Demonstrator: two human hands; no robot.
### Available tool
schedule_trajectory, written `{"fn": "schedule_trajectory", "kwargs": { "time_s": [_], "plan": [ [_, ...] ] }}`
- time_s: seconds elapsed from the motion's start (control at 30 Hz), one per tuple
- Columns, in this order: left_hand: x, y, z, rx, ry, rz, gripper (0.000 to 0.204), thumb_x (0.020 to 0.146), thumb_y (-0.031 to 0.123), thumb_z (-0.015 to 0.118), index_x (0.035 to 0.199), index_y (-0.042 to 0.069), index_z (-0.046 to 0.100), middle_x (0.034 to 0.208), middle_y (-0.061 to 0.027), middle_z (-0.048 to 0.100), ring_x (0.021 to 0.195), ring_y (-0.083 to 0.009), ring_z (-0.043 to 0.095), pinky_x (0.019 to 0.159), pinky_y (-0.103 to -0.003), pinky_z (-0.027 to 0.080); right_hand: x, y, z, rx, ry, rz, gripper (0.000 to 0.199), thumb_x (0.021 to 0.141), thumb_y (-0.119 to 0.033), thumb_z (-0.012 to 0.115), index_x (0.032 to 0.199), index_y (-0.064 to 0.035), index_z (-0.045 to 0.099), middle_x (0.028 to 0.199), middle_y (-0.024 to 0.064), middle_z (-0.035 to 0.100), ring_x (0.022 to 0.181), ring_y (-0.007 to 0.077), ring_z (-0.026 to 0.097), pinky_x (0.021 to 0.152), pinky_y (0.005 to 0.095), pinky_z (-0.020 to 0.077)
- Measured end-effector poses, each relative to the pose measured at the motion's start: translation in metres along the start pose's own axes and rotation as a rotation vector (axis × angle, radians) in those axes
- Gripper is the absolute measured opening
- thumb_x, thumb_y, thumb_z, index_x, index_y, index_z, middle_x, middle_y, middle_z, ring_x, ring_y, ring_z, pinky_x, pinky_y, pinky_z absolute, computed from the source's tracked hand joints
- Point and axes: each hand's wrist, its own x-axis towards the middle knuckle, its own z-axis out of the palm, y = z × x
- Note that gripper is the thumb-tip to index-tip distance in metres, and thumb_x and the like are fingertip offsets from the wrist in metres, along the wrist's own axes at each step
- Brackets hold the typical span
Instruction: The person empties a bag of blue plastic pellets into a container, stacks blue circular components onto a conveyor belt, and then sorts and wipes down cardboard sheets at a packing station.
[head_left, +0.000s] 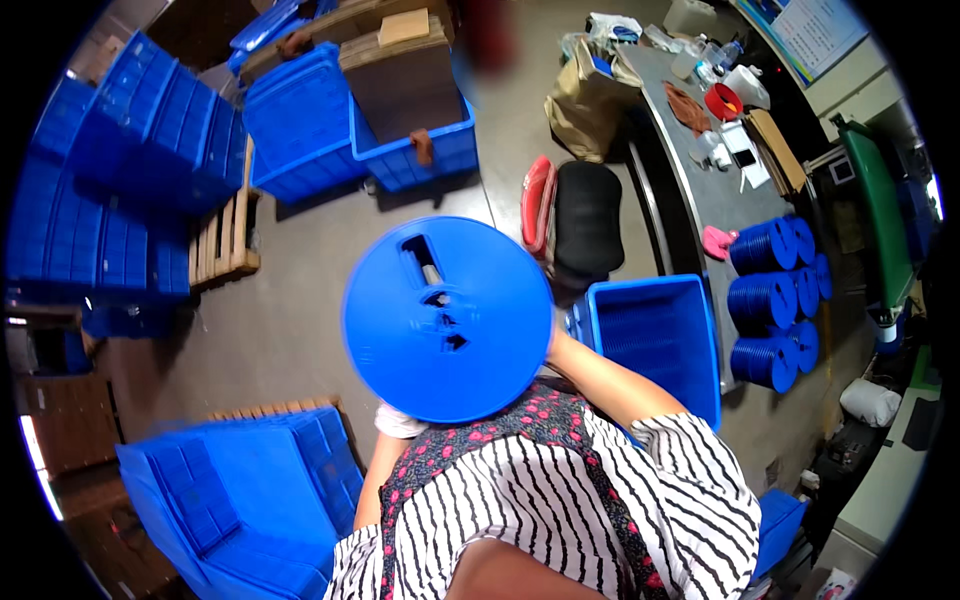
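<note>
A large blue plastic reel [447,320], round and flat with a few slots cut through its face, was held up in front of the person's chest, its face turned toward the camera and covering both hands. The right forearm rose from the striped sleeve to the reel's right edge, where the right hand [553,345] met it; the fingers were hidden behind the disc, so whether that grip was closed on the reel could not be told. The left forearm came up from below toward the reel's lower left edge, where the left hand [398,420], wearing something white, touched or nearly touched the rim; its grip was hidden too. Just right of the reel an open blue crate [655,340] stood on the floor against the near edge of a long grey desk [690,190]. Stacks of similar blue reels [775,300] lay on their sides at the desk's near end. More blue crates [120,190] were piled on a wooden pallet [228,235] to the left.
</note>
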Motion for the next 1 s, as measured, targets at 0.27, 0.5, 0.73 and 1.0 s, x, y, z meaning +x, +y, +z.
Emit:
{"fn": "schedule_trajectory", "kwargs": {
  "time_s": [0.27, 0.5, 0.73, 1.0],
  "plan": [
    [0.249, 0.088, 0.076, 0.091, -0.353, -0.061, 0.071, 0.095, 0.050, 0.046, 0.148, 0.008, 0.023, 0.145, -0.0120, 0.036, 0.133, -0.0239, 0.034, 0.110, -0.036, 0.028, 0.135, -0.069, -0.066, 0.050, 0.275, -0.140, 0.070, 0.097, -0.057, 0.027, 0.148, -0.0095, 0.023, 0.152, 0.0116, 0.020, 0.142, 0.0249, 0.015, 0.115, 0.0398, 0.0100],
    [0.418, 0.104, 0.138, 0.230, -0.645, 0.074, 0.073, 0.096, 0.049, 0.045, 0.148, 0.005, 0.020, 0.146, -0.0157, 0.032, 0.136, -0.0271, 0.030, 0.112, -0.037, 0.023, 0.236, -0.142, -0.137, 0.057, 0.375, -0.274, 0.069, 0.097, -0.056, 0.028, 0.147, -0.0090, 0.025, 0.151, 0.0114, 0.023, 0.141, 0.0246, 0.017, 0.115, 0.0392, 0.0121],
    [0.540, 0.110, 0.197, 0.370, -0.784, 0.042, 0.077, 0.095, 0.050, 0.046, 0.148, 0.004, 0.014, 0.145, -0.0154, 0.033, 0.133, -0.0266, 0.034, 0.112, -0.038, 0.026, 0.284, -0.205, -0.189, 0.078, 0.501, -0.322, 0.068, 0.098, -0.055, 0.029, 0.146, -0.0084, 0.027, 0.150, 0.0113, 0.025, 0.140, 0.0244, 0.020, 0.114, 0.0386, 0.0141],
    [0.635, 0.113, 0.315, 0.547, -1.043, 0.207, 0.065, 0.095, 0.046, 0.043, 0.144, 0.005, 0.028, 0.144, -0.0238, 0.033, 0.139, -0.0355, 0.026, 0.114, -0.041, 0.019, 0.275, -0.258, -0.244, 0.106, 0.715, -0.471, 0.066, 0.098, -0.054, 0.030, 0.145, -0.0077, 0.029, 0.148, 0.0111, 0.028, 0.138, 0.0241, 0.023, 0.114, 0.0380, 0.0164]
  ]
}}
